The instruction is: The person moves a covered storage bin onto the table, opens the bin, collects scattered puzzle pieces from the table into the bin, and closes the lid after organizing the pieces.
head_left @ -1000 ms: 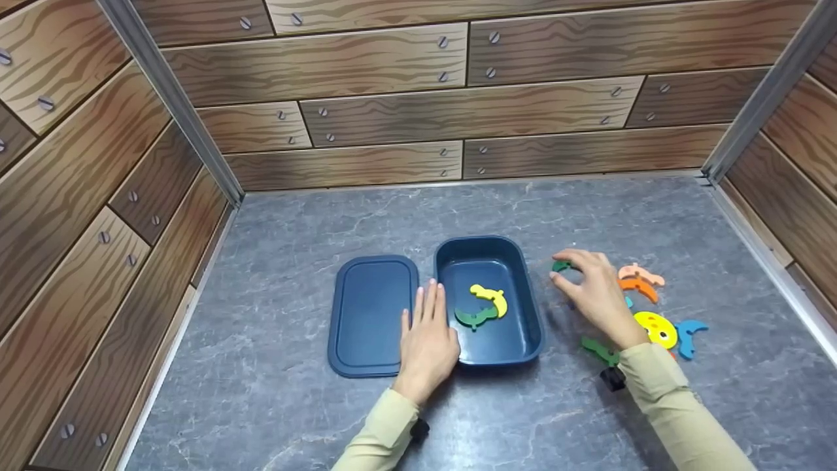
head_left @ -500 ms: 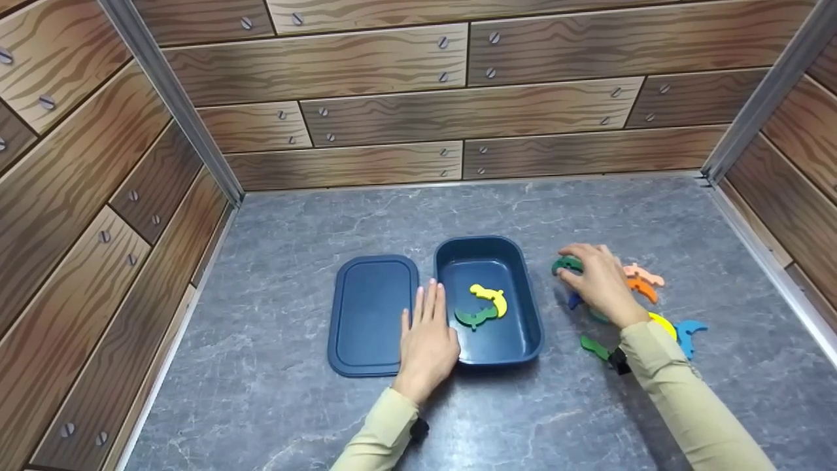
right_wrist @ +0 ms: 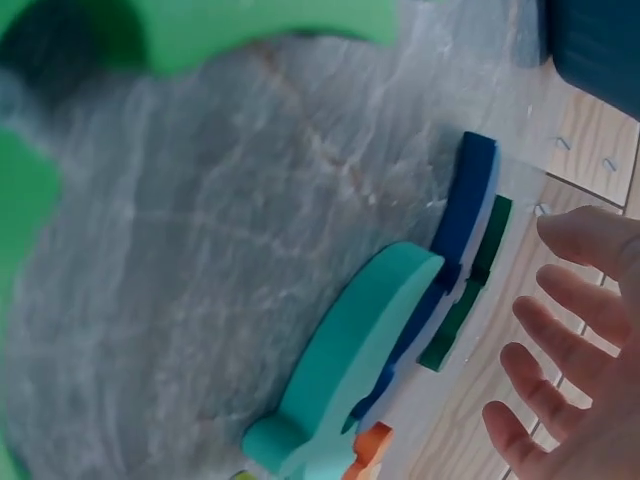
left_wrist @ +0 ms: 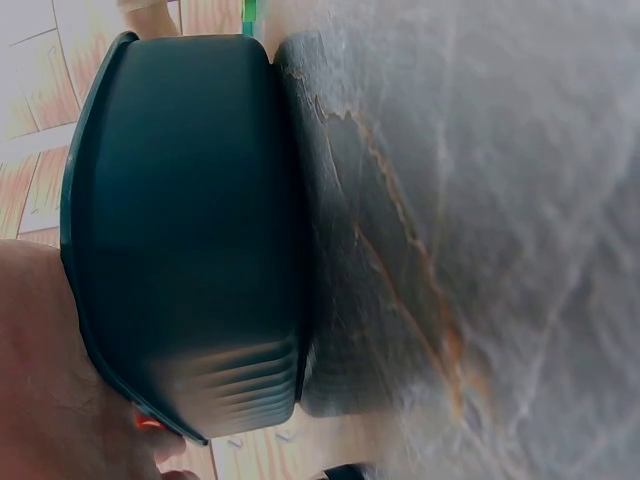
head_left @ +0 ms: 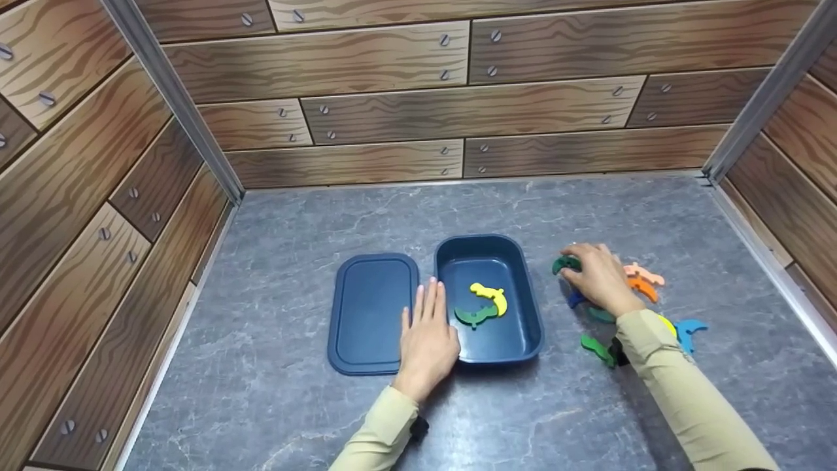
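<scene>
In the head view my left hand (head_left: 428,343) rests with straight fingers over the left rim of a dark blue plastic box (head_left: 533,307), beside its lid (head_left: 369,314). The left wrist view shows the outer wall of the box (left_wrist: 190,180). A yellow foam piece (head_left: 499,302) and a curved green one (head_left: 476,318) lie inside. My right hand (head_left: 601,278) hovers with spread, bent fingers by a dark green curved piece (head_left: 561,263). From the right wrist, its fingers appear apart from that dark green piece (right_wrist: 468,305). Beside it lie a dark blue piece (right_wrist: 472,190) and a teal piece (right_wrist: 365,330).
Right of my right hand lie a peach piece (head_left: 646,273), an orange piece (head_left: 643,289) and a light blue one (head_left: 689,331). A bright green piece (head_left: 595,348) lies by the right wrist. A yellow piece (head_left: 667,325) is mostly hidden by the sleeve. Wood-patterned walls (head_left: 386,118) enclose the table.
My right hand has shifted slightly right and away from me, uncovering more of the dark green piece and a dark blue one; the sleeve now covers most of the yellow piece. My left hand stays put.
</scene>
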`<state>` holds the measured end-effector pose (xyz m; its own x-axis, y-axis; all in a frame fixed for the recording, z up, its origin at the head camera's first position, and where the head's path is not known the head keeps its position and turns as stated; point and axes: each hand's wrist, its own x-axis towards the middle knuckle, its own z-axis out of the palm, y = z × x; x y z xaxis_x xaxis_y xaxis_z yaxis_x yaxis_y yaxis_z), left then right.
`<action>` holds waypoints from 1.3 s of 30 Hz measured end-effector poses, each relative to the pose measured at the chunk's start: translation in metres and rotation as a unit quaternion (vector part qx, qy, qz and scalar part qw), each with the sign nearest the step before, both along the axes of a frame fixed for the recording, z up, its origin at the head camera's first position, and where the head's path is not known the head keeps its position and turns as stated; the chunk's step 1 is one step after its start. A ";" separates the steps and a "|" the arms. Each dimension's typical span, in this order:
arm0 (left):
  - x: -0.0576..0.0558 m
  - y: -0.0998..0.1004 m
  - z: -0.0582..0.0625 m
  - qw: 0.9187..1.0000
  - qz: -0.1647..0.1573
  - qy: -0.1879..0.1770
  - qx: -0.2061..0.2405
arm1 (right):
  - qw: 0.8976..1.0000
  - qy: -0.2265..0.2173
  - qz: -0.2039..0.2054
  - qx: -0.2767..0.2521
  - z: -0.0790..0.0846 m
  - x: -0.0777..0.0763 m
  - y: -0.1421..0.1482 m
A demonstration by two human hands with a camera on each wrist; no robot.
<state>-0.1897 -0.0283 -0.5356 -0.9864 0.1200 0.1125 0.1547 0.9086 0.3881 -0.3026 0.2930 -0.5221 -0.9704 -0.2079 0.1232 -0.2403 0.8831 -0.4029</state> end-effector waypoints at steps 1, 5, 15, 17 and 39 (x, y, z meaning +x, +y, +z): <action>0.000 0.000 0.000 1.000 0.000 0.000 -0.001 | 1.000 -0.003 0.000 0.003 -0.001 -0.001 0.001; 0.001 0.000 0.000 1.000 -0.002 0.006 0.003 | 1.000 -0.017 -0.001 0.014 -0.003 -0.004 0.003; 0.001 0.000 0.001 1.000 -0.002 0.005 0.005 | 0.998 -0.045 0.006 0.036 -0.007 -0.007 0.003; 0.002 0.000 0.001 1.000 -0.001 0.003 0.005 | 0.998 -0.048 0.006 0.035 -0.007 -0.007 0.002; 0.001 0.000 0.002 1.000 -0.001 -0.005 -0.004 | 0.999 -0.032 -0.007 0.016 -0.009 -0.006 0.003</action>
<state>-0.1891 -0.0284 -0.5338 -0.9872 0.1230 0.1012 0.1528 0.9109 0.3832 -0.3091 0.2958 -0.5313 -0.9788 -0.1977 0.0535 -0.2028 0.8986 -0.3890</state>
